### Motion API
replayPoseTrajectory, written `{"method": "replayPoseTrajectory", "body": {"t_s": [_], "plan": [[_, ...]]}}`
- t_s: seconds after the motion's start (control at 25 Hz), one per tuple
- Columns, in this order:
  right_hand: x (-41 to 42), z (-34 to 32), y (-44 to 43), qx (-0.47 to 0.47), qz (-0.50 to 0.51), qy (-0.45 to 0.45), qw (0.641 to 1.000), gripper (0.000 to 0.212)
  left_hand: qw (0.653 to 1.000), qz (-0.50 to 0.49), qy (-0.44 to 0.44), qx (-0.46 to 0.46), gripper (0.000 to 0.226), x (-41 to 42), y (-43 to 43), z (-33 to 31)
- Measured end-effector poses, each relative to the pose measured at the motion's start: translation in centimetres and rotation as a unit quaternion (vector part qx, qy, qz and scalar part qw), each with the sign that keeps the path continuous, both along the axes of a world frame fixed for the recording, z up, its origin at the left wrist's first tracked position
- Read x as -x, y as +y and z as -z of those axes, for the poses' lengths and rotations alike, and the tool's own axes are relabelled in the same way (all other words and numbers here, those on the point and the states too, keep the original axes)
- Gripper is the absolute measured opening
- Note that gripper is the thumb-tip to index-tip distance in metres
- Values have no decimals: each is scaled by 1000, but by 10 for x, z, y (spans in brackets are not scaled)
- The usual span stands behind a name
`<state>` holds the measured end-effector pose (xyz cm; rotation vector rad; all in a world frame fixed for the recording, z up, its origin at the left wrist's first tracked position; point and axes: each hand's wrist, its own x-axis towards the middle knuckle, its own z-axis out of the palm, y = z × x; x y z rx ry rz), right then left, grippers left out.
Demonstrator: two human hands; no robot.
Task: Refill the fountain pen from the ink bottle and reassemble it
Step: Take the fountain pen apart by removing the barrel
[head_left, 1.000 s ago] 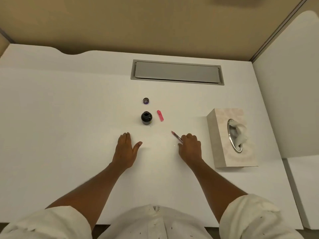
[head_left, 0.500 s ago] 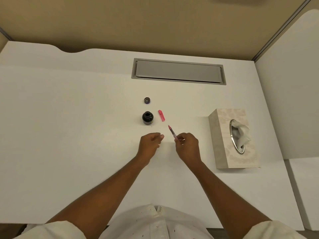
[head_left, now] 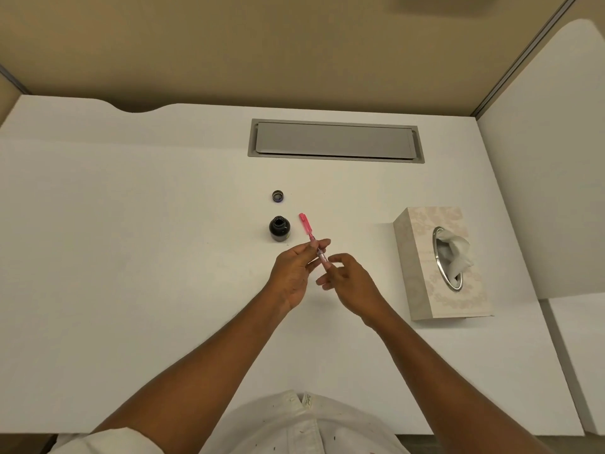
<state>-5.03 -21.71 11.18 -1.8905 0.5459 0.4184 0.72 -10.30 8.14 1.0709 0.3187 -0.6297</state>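
A pink fountain pen [head_left: 319, 252] is held above the white desk, tip pointing away from me. My left hand [head_left: 294, 273] pinches its front part between thumb and fingers. My right hand [head_left: 350, 280] grips its rear end with the fingertips. An open dark ink bottle [head_left: 279, 228] stands just beyond my left hand. Its small round lid [head_left: 278, 195] lies further back. A pink pen cap [head_left: 304, 222] lies on the desk right of the bottle, just past the pen's tip.
A patterned tissue box [head_left: 442, 263] with a tissue sticking out lies to the right. A grey cable hatch [head_left: 335, 140] is set into the white desk [head_left: 131, 240] further back. A beige partition rises behind the desk, and another white surface adjoins on the right.
My right hand lifted the pen off the desk and toward the middle. My left hand rose from lying flat on the desk and took hold of the pen's front.
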Motion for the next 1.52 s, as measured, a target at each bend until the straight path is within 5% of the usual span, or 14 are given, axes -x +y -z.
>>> {"method": "replayPoseTrajectory", "body": {"t_s": [0.2, 0.4, 0.64, 0.8, 0.96, 1.04, 1.2, 1.44, 1.52], "plan": [[5, -1, -9, -26, 58, -35, 997, 8, 1000, -19, -4, 9, 20, 1, -7, -1], [8, -11, -5, -18, 119, -10, 993, 46, 999, -43, 8, 24, 19, 2, -13, -6], [12, -11, -10, -94, 117, -16, 989, 17, 998, -53, 9, 39, 19, 0, -13, -6], [16, -6, -10, -182, 154, 26, 971, 48, 998, -56, 13, 41, 19, 3, -17, -6], [16, -10, -10, -221, 158, 64, 960, 37, 997, -62, 5, 47, 20, 0, -17, -5], [17, -5, -10, -204, 196, 42, 958, 14, 997, -66, 10, 40, 20, 0, -16, -4], [17, 0, -14, -318, 236, 58, 916, 52, 996, -78, 20, 37, 20, -1, -16, -2], [20, 3, -12, -310, 238, 67, 918, 9, 997, -76, 13, 28, 21, 1, -17, -2], [22, 5, -14, -317, 265, 46, 909, 19, 995, -86, 19, 35, 20, 1, -18, -3]]}}
